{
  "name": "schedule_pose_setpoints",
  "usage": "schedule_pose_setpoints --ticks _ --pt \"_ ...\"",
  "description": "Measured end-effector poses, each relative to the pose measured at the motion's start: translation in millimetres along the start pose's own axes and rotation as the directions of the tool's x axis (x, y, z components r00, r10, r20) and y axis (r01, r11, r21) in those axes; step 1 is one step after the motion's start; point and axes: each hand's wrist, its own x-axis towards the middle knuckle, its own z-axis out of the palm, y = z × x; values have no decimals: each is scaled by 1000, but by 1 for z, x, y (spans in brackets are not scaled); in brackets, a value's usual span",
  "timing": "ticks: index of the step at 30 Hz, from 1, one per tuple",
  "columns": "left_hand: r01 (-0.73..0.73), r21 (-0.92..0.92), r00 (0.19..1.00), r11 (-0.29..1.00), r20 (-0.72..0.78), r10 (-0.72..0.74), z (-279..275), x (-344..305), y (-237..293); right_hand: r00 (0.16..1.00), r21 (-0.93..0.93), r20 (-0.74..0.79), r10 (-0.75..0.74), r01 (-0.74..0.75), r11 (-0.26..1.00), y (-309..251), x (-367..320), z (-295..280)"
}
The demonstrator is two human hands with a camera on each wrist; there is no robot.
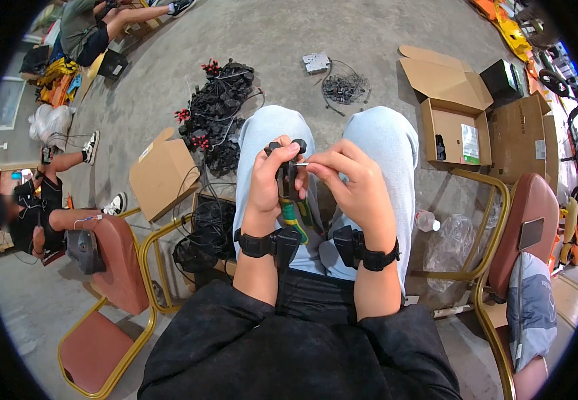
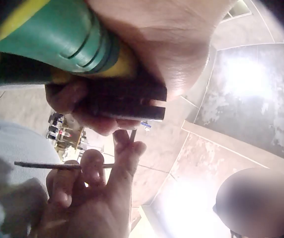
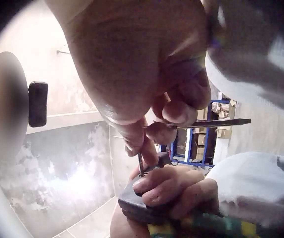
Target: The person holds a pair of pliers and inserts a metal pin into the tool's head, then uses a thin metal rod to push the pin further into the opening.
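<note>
My left hand (image 1: pixel 265 183) grips a pliers-like tool with green and yellow handles (image 1: pixel 290 215), its handle ends toward my lap. The tool's dark, slotted head (image 2: pixel 127 101) sticks out past the fingers in the left wrist view. My right hand (image 1: pixel 352 177) pinches a thin metal rod (image 3: pixel 216 123) between thumb and fingers, close beside the left hand. One length of the rod has a flattened tip. Below the right fingertips, a thin metal shaft (image 3: pixel 141 164) meets the top of a black block (image 3: pixel 137 202), which the left fingers press. The rod's middle is hidden by the fingers.
A heap of black cables with red ends (image 1: pixel 219 113) lies on the floor ahead. A metal box (image 1: pixel 316 63) and small black parts (image 1: pixel 345 88) are beyond my knees. An open cardboard box (image 1: pixel 455 133) stands right; chairs (image 1: pixel 122 267) flank me. Two people sit at left.
</note>
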Motion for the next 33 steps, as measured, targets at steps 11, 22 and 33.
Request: schedule_pose_setpoints --ticks 11,22,33 --pt "19 -34 994 999 -107 -23 4 -1 4 997 113 36 -70 65 991 -3 1 -5" --pt "15 -14 1000 1000 22 -15 -2 1 3 917 227 154 368 -395 890 -11 0 -8" --pt "37 -23 999 999 7 -37 -1 1 3 996 128 -10 -87 88 988 -3 2 -4"
